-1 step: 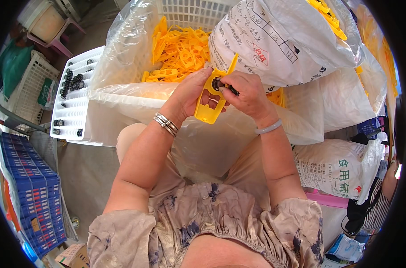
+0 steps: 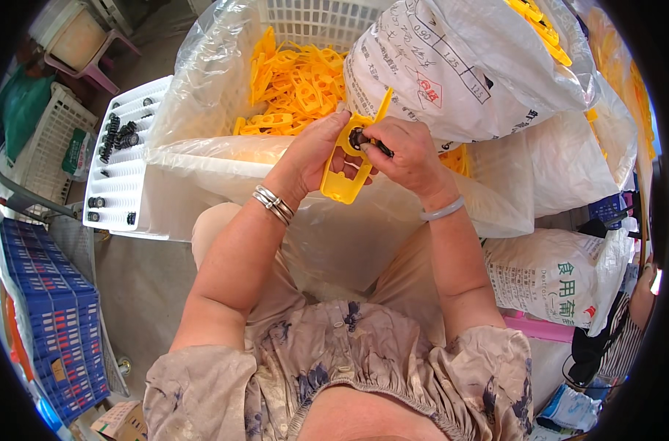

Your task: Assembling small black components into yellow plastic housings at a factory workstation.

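My left hand (image 2: 320, 151) is closed around the edge of a flat yellow plastic part (image 2: 342, 189) with cut-out openings and a long narrow arm pointing up. In the part's round opening sits a dark round piece (image 2: 356, 138). My right hand (image 2: 410, 151) is pinched on a small black piece (image 2: 383, 148) against that opening; the fingers cover much of it, so its exact kind is not clear. Both hands are held above the near edge of a plastic-lined basket. Inside it lies a heap of similar yellow plastic parts (image 2: 301, 84).
At the left stands a white slotted tray (image 2: 121, 184) with several small black round pieces (image 2: 114, 136). A full white sack (image 2: 437, 66) leans over the basket's right side. Blue crates (image 2: 51, 316) are stacked lower left; another white sack (image 2: 544, 272) lies at the right.
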Tool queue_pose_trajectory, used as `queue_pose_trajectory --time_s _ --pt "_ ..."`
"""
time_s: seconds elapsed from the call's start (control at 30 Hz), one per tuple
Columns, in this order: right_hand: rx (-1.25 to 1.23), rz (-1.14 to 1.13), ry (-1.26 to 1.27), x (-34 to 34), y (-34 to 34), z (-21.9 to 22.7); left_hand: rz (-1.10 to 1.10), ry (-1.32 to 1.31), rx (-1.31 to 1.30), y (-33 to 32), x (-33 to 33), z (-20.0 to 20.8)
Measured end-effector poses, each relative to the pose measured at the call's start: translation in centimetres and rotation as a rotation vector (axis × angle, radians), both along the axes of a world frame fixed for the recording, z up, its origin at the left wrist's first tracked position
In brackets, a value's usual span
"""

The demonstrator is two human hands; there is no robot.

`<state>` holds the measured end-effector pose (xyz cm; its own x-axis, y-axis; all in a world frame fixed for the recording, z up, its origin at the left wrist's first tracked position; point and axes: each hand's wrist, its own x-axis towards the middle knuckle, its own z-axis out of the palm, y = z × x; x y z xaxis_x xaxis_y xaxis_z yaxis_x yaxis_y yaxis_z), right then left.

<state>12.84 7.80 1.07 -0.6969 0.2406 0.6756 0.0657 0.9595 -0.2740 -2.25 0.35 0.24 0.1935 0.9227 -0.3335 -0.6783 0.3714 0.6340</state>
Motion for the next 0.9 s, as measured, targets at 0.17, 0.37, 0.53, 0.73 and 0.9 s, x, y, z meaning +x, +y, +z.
queue_pose_trajectory --time_s 0.17,0.37,0.53,0.73,0.9 --pt "-0.002 0.003 -0.017 -0.1 0.1 0.1 -0.021 0.004 0.009 0.1 -0.2 -0.1" --pt "0.034 -0.012 -0.042 0.1 0.2 0.3 -0.025 0.075 0.145 0.0 0.0 0.0" --pt "0.026 0.004 -0.056 0.2 0.0 0.5 -0.057 0.140 0.284 0.0 -0.7 -0.5" --pt "-0.219 -0.305 0.107 0.0 -1.4 0.9 0.012 0.051 0.290 -0.6 -0.9 0.7" --pt "-0.697 -0.248 0.220 -0.2 -1.1 0.6 0.025 0.114 0.334 -0.5 -1.2 0.4"
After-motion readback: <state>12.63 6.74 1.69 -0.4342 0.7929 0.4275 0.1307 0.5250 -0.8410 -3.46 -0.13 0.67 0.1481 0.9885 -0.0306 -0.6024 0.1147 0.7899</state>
